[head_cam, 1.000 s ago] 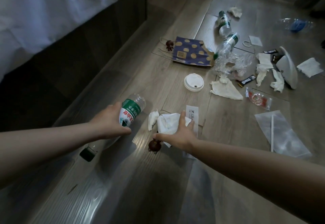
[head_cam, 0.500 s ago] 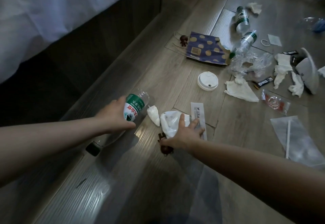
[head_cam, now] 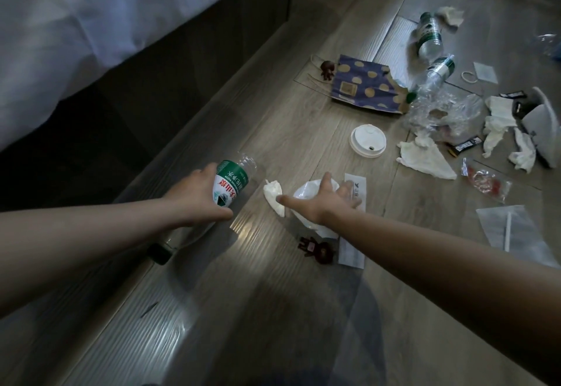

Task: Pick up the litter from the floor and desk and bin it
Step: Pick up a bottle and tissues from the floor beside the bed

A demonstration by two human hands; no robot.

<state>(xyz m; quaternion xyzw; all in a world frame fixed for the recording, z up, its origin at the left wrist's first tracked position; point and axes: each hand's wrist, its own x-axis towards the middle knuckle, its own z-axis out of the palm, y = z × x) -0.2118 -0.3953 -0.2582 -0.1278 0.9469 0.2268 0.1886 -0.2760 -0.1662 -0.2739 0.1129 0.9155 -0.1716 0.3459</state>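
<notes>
Left grip (head_cam: 194, 200) clamped round a clear water bottle (head_cam: 232, 182) with a green-and-white label, dark cap end behind the wrist. Right grip (head_cam: 318, 203) spread apart, fingers straight, over a crumpled white wrapper (head_cam: 306, 191) on the floor (head_cam: 273, 294); contact cannot be told. Tissue wad (head_cam: 273, 194) just beside its thumb tip. Paper sachet (head_cam: 358, 184) under the far fingers, which are blurred. Brown toy figure (head_cam: 315, 250) beside the wrist. White cup lid (head_cam: 368, 141) beyond the fingertips, well apart

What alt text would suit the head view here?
A person's left hand grips a green-labelled water bottle while the open right hand hovers over a crumpled white wrapper on a wooden floor strewn with litter, including a cup lid and a polka-dot paper bag.
</notes>
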